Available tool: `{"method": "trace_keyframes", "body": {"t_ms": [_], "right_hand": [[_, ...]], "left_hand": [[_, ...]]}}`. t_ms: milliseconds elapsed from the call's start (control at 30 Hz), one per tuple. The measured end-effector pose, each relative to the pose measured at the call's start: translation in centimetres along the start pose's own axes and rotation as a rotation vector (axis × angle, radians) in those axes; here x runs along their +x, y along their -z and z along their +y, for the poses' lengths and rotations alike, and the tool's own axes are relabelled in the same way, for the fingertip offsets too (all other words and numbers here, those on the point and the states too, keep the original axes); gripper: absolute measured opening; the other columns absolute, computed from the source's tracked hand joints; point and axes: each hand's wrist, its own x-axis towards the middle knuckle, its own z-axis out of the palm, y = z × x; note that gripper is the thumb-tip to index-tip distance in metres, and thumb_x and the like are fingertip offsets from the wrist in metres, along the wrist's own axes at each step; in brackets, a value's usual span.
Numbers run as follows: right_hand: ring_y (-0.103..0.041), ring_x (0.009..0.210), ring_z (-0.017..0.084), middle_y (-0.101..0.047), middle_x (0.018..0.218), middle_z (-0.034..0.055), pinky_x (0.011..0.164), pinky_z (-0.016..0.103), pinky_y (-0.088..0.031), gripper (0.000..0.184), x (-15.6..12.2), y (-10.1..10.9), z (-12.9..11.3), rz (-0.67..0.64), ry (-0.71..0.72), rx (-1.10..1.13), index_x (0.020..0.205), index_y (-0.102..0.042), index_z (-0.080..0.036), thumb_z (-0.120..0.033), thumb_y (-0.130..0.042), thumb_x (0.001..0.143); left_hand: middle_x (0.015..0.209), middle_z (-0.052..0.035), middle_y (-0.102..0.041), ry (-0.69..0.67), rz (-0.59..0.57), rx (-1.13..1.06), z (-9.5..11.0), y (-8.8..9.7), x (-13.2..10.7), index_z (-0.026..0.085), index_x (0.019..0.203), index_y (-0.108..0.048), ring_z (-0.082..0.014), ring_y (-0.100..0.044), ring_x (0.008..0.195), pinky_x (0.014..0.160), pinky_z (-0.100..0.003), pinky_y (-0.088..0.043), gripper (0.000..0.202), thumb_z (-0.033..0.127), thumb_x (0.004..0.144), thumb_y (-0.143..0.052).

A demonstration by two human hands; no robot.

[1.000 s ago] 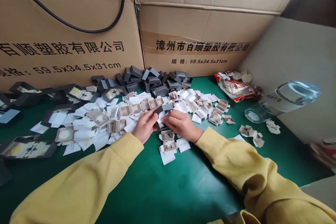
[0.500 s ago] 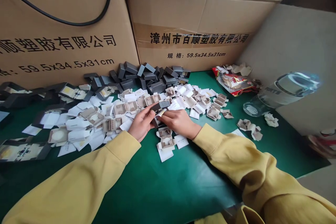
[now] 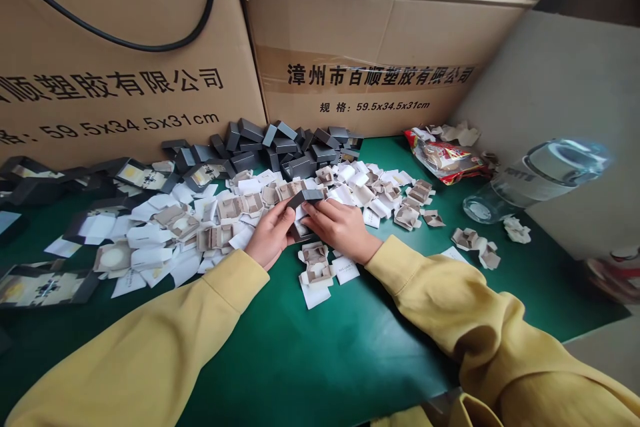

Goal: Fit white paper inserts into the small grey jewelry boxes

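Note:
My left hand (image 3: 273, 233) is closed around the left side of a small black box (image 3: 311, 195), thumb on top. White paper shows in the opening of this box, between my two hands. My right hand (image 3: 343, 230) lies against its right side with fingers curled at the opening; the fingertips are partly hidden. Just below the hands, a grey-brown folded cardboard insert (image 3: 317, 263) lies on the green tabletop (image 3: 295, 353). Next to it rests a white printed card (image 3: 345, 269). Many more white cards and inserts (image 3: 230, 207) spread behind and to the left.
Black boxes (image 3: 300, 167) are piled at the back, and more (image 3: 50, 287) lie at left. Large cartons (image 3: 380, 27) stand behind. A clear bottle (image 3: 530, 177), a red snack packet (image 3: 447, 157) and crumpled paper (image 3: 517, 229) are at right. A black cable (image 3: 165, 47) hangs at upper left.
My right hand has shifted slightly left and up against the box. The yellowish-white paper seen at its fingertips is now mostly hidden. My left hand keeps its hold.

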Motion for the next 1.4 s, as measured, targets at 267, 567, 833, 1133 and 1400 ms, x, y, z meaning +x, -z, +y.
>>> {"method": "trace_keyframes", "body": {"t_ms": [267,567,833,1133,1400], "right_hand": [[-0.049,0.064,0.011,-0.057,0.074,0.0054,0.052,0.027,-0.027,0.037,1.1,0.6,-0.6,-0.127,-0.006,-0.073,0.099,-0.06,-0.012,-0.034,-0.031,0.095],[-0.047,0.063,0.011,-0.057,0.074,0.0048,0.05,0.027,-0.021,0.037,1.5,1.1,-0.8,-0.145,-0.004,-0.146,0.087,-0.061,-0.014,-0.031,-0.029,0.095],[-0.05,0.062,0.01,-0.059,0.079,0.0043,0.05,0.027,-0.024,0.038,1.5,1.4,-0.6,-0.179,0.006,-0.146,0.106,-0.056,-0.015,-0.039,-0.03,0.095],[-0.05,0.056,0.008,-0.061,0.077,0.0025,0.049,0.027,-0.021,0.038,1.2,0.8,-0.5,-0.131,-0.008,-0.127,0.114,-0.055,-0.018,-0.037,-0.027,0.095],[-0.048,0.054,0.008,-0.061,0.077,0.0014,0.048,0.027,-0.019,0.038,1.2,0.6,-0.6,-0.11,-0.068,-0.071,0.109,-0.058,-0.022,-0.044,-0.032,0.092]], "left_hand": [[0.117,-0.0066,-0.056,0.017,0.036,0.031,0.2,-0.4,-0.1,0.024,0.114,-0.055,-0.0217,-0.055,0.101,0.077,-0.036,-0.053,0.039,0.036,0.077,-0.06],[0.111,-0.0063,-0.058,-0.003,-0.016,0.021,0.3,-0.3,-0.1,0.023,0.113,-0.055,-0.0205,-0.056,0.098,0.078,-0.038,-0.054,0.035,0.036,0.08,-0.056],[0.112,-0.0054,-0.057,0.013,-0.014,-0.016,0.3,-0.3,0.0,0.024,0.114,-0.054,-0.0195,-0.055,0.099,0.081,-0.041,-0.052,0.033,0.034,0.082,-0.054],[0.113,-0.0051,-0.058,0.029,-0.014,-0.064,0.5,-0.4,-0.1,0.024,0.115,-0.056,-0.0179,-0.055,0.096,0.077,-0.034,-0.051,0.032,0.029,0.083,-0.053],[0.102,-0.0052,-0.061,0.035,-0.04,-0.11,0.2,0.5,-0.1,0.024,0.117,-0.057,-0.0107,-0.054,0.074,0.06,-0.021,-0.046,0.036,0.025,0.081,-0.056]]}}
